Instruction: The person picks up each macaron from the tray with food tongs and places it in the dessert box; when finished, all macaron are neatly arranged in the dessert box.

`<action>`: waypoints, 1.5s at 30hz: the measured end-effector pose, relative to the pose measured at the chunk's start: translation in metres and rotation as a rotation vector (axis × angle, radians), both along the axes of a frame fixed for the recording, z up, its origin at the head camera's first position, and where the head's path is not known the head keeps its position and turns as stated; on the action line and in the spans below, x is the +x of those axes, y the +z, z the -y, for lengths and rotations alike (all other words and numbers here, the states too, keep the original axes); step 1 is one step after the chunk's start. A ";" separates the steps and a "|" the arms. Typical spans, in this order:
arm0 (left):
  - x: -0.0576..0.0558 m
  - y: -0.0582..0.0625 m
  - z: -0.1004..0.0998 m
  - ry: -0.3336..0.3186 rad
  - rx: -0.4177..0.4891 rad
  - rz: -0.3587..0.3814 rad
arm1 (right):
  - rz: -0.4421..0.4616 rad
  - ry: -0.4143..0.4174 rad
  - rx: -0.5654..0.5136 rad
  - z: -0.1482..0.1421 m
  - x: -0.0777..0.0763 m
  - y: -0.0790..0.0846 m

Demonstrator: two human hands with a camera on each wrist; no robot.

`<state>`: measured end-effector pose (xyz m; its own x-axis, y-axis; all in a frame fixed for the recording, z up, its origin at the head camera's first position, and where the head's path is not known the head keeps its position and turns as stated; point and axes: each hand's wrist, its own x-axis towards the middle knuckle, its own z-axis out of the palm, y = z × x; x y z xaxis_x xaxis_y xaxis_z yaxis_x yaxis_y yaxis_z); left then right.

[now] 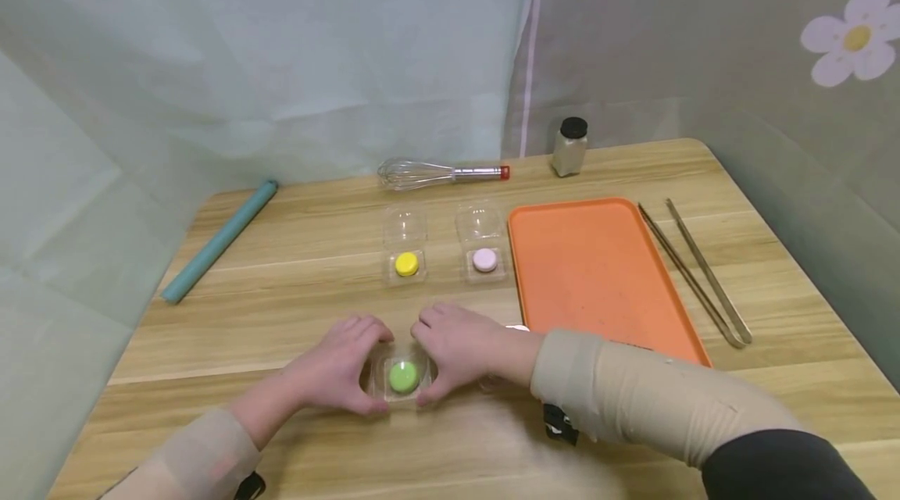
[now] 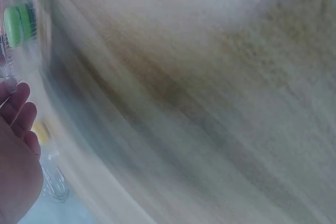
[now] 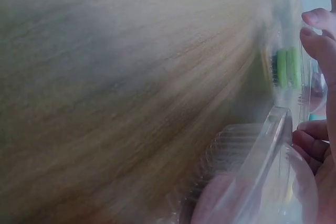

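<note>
Between my two hands is a small clear plastic clamshell box point(image 1: 399, 351) with a green macaron point(image 1: 404, 377) inside, on the wooden table. My left hand point(image 1: 344, 367) grips its left side, fingers at the far edge and thumb at the near edge. From the opposite side my right hand point(image 1: 457, 344) holds it the same way. Beneath the right wrist, mostly hidden in the head view, is another clear box point(image 3: 262, 161) with a pink macaron point(image 3: 215, 198). Farther back are two clamshells with raised lids, one holding a yellow macaron point(image 1: 406, 264), the other a pale pink macaron point(image 1: 484, 259).
An orange tray point(image 1: 583, 266) lies right of the boxes, with metal tongs point(image 1: 703, 281) beside it. Along the back are a whisk point(image 1: 443, 173) and a black-capped jar point(image 1: 570, 147). At the left lies a teal rolling pin point(image 1: 221, 242). Fabric walls border the table.
</note>
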<state>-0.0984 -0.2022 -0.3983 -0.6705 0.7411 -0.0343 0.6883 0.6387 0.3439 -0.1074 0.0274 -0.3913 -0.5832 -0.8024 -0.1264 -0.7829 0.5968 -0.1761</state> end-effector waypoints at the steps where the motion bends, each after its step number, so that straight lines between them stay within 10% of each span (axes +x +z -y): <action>1: 0.000 0.000 0.000 0.000 0.001 0.004 | 0.002 0.000 0.001 0.000 0.000 -0.001; 45: 0.003 0.004 0.002 0.009 0.013 -0.003 | 0.093 -0.043 -0.112 -0.004 0.001 -0.001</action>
<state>-0.0950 -0.2040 -0.3940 -0.6773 0.7354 -0.0223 0.6837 0.6403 0.3501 -0.1059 0.0315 -0.3926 -0.6069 -0.7893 -0.0931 -0.7343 0.6017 -0.3142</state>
